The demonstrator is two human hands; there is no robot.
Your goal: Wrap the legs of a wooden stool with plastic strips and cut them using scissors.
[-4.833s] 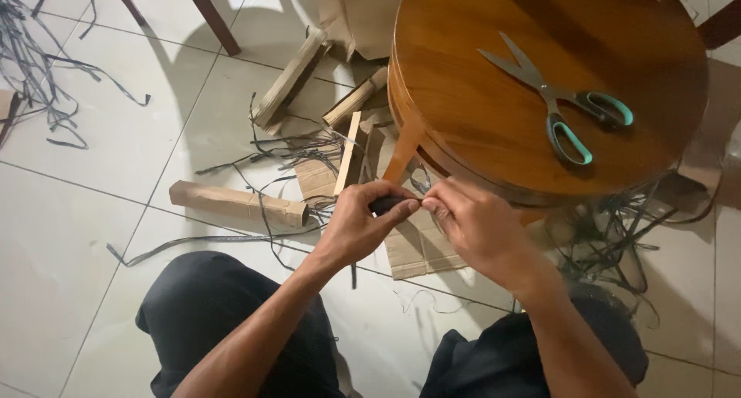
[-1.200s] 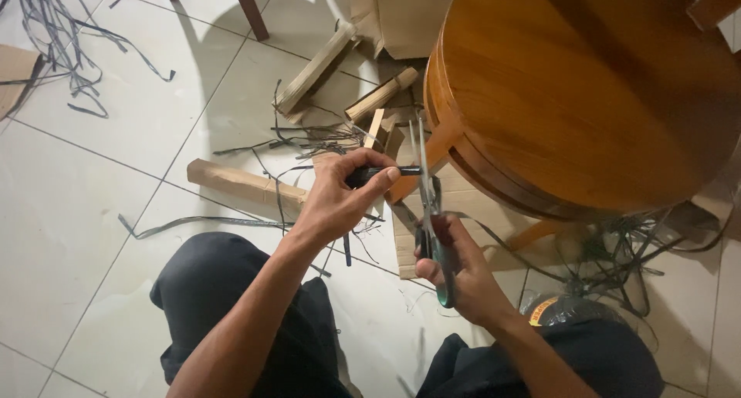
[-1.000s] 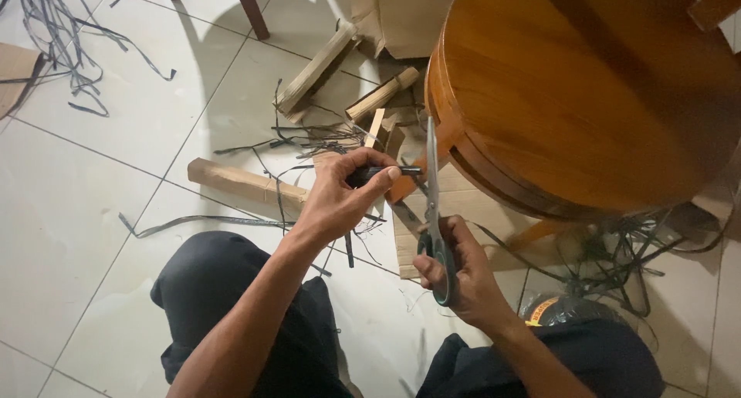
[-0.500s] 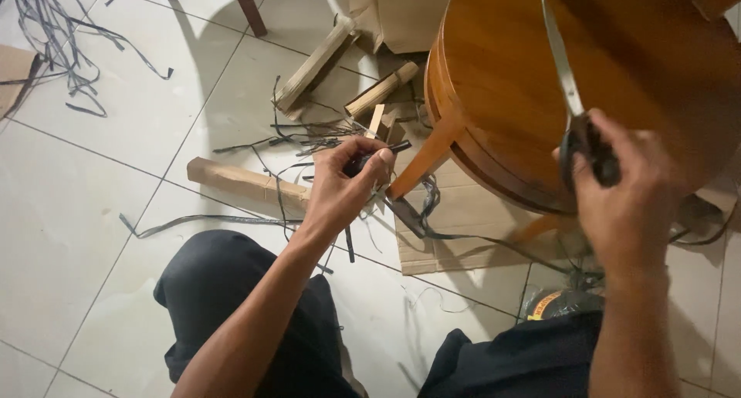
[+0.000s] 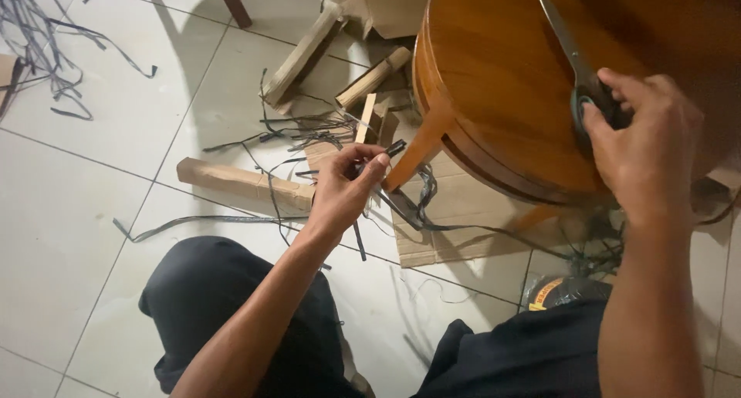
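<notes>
Black plastic strapping, a short flat band [image 5: 378, 157], sits pinched between the thumb and fingers of my left hand [image 5: 347, 188], its free end poking out past my fingertips toward the slanted orange wooden leg [image 5: 417, 147] just beyond them. Below that hand a loose dark loop of the same strapping [image 5: 421, 205] trails over a flat sheet of brown cardboard [image 5: 463, 228] on the white tiled floor [image 5: 100, 174]. Further out from my left hand lie a long folded cardboard corner piece [image 5: 243, 183] and more tangled black strips [image 5: 301, 132].

My right hand [image 5: 644, 147] is closed around the dark handles of the steel scissors [image 5: 575, 58], with the blades pointing away from me across the round varnished wooden table [image 5: 494, 66]. The blades look closed, though the handles are mostly hidden under my fingers. The two hands are well apart, the right one above the tabletop, the left down beside the leg.
</notes>
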